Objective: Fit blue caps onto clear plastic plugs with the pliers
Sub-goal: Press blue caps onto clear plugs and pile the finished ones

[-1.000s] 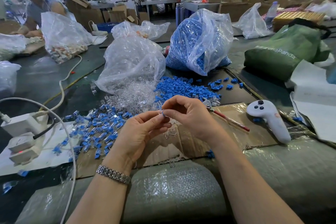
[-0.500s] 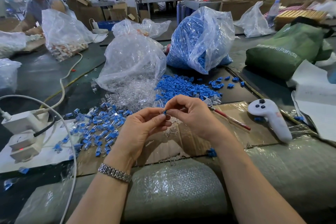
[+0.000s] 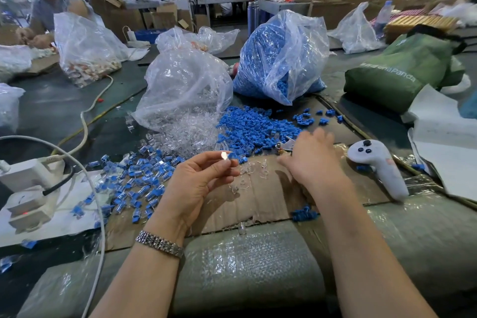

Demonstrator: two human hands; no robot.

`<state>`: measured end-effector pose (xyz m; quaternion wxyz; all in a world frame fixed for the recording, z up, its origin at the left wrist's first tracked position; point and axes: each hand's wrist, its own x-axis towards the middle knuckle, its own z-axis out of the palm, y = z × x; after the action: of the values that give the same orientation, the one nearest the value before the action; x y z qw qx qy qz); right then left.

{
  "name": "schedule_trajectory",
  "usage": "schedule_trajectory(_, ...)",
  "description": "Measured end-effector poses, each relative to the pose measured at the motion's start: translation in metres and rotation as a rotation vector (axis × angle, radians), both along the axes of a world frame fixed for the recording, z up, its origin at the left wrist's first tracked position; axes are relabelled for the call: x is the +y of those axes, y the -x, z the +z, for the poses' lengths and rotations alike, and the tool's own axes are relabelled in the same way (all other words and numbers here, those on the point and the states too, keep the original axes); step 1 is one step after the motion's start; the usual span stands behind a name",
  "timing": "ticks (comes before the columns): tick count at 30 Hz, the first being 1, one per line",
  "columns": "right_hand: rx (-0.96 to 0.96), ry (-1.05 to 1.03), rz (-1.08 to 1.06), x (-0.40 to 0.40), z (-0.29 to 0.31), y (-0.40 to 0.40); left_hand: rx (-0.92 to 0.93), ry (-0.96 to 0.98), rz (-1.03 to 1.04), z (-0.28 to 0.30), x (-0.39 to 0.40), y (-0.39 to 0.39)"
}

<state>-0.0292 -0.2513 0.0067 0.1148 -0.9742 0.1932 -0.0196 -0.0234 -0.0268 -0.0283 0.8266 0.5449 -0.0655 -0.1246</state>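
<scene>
My left hand [image 3: 196,183] pinches a clear plug with a blue cap [image 3: 227,155] between thumb and fingertips, held above the cardboard sheet [image 3: 263,201]. My right hand [image 3: 312,160] lies over the pliers [image 3: 285,146], palm down; only the metal jaws show past the thumb, and the red handles are hidden. I cannot see whether the fingers curl round the handles. Loose blue caps [image 3: 253,129] lie heaped just beyond the hands. A pile of clear plugs [image 3: 185,134] spills from a clear bag [image 3: 183,85]. Capped plugs [image 3: 139,181] are scattered to the left.
A big bag of blue caps [image 3: 281,57] stands at the back. A white controller [image 3: 379,165] lies right of my right hand. A white power strip with cables [image 3: 28,188] sits at left. A green bag [image 3: 402,70] is at far right. Another person works at the back left.
My right hand has left the plug and moved right and forward onto the pliers. My left hand keeps the capped plug, now alone.
</scene>
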Motion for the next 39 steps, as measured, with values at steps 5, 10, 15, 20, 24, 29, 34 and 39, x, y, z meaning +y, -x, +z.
schedule_trajectory(5, 0.147, 0.028, -0.030, -0.007, -0.007, 0.007, 0.007, 0.024, -0.003, 0.000, 0.001, 0.000)
schedule_trajectory(10, 0.073, -0.009, -0.008, -0.002, -0.004, 0.005, 0.034, 0.054, 0.069, 0.000, 0.003, -0.001)
schedule_trajectory(15, 0.000, -0.322, 0.074, -0.011, 0.016, 0.007, 0.064, 0.115, 0.081, 0.001, 0.006, -0.003)
schedule_trajectory(20, 0.187, -0.791, 0.380, 0.011, 0.037, 0.029, 0.055, 0.158, 0.079, 0.003, 0.008, -0.005)
schedule_trajectory(24, 0.271, -0.851, 0.483, 0.038, 0.042, 0.038, 0.022, 0.176, 0.047, 0.004, 0.008, -0.005)
schedule_trajectory(29, 0.233, -0.813, 0.495, 0.048, 0.043, 0.042, -0.002, 0.157, 0.024, 0.002, 0.008, -0.004)
schedule_trajectory(34, 0.251, -0.789, 0.522, 0.048, 0.040, 0.043, -0.049, 0.014, 0.064, 0.002, 0.008, -0.004)
schedule_trajectory(39, 0.221, -0.802, 0.509, 0.048, 0.028, 0.046, -0.045, -0.076, 0.058, 0.000, 0.008, -0.002)
